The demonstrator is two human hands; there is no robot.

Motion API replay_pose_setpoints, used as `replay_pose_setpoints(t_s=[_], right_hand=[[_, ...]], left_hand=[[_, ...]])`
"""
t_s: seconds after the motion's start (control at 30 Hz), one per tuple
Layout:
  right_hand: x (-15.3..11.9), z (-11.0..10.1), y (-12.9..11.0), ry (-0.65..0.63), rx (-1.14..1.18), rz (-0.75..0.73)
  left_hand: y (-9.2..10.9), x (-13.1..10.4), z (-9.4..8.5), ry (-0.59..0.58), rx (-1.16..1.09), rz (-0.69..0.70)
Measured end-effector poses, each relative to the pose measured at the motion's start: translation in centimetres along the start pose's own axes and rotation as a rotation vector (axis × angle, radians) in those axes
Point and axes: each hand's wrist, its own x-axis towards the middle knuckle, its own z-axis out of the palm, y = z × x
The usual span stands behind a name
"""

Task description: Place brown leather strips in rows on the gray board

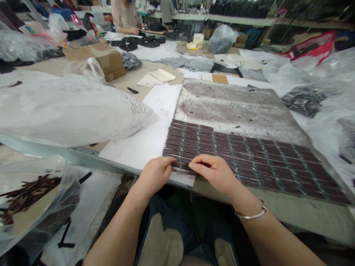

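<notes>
Rows of narrow dark brown strips (249,159) lie side by side on the near part of a stained whitish board (230,107). At the front left corner of these rows, my left hand (158,171) is closed, thumb and forefinger pressed together; what is between them is too small to make out. My right hand (213,170) pinches the end of a small dark strip (186,165) at the near edge, just right of my left hand. A bracelet circles my right wrist.
A large white plastic bag (69,111) lies at the left, with a cardboard box (97,59) behind it. Brown strips fill a clear bag (36,195) at the lower left. Clear plastic bags (327,88) line the right side. A person (126,18) works across the table.
</notes>
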Motion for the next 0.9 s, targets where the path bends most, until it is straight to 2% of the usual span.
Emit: replay_pose_setpoints(t_s=[0.1, 0.2, 0.43, 0.57, 0.7, 0.9], right_hand=[[0.0, 0.3, -0.1, -0.017, 0.051, -0.026], [0.2, 0.3, 0.1, -0.034, 0.033, -0.025], [0.4, -1.7, 0.6, 0.032, -0.266, 0.11], [-0.2, -2.4, -0.1, 0.033, -0.081, 0.087], [-0.5, -2.3, -0.6, 0.021, 0.121, 0.049], [0.2, -0.6, 0.3, -0.061, -0.003, 0.03]], left_hand=[[-0.1, 0.1, 0.0, 0.058, -0.002, -0.031], [-0.1, 0.1, -0.1, 0.062, -0.017, -0.052], [0.4, 0.0, -0.4, 0.056, -0.121, -0.064], [0.3, 0.0, -0.3, 0.049, -0.121, -0.056], [0.2, 0.1, -0.3, 0.034, -0.106, -0.061], [0.2, 0.0, -0.4, 0.036, -0.109, -0.048]])
